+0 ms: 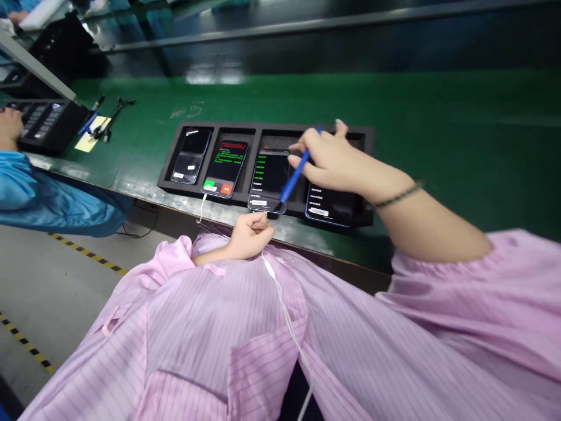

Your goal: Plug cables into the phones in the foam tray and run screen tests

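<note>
A black foam tray holds several phones in its compartments. My right hand grips a blue stylus pen, its dark tip at the lower right of the third phone, which shows a list with green lines. Below that phone's bottom edge, my left hand is closed on a white cable that hangs over my clothing; its plug is hidden. The second phone shows green text and green and red buttons. The leftmost phone has a dark screen. My right hand partly covers the rightmost phone.
Another white cable hangs below the second phone. On the green table, pens and black cables lie around a yellow paper at left. A co-worker's hand touches another black tray there.
</note>
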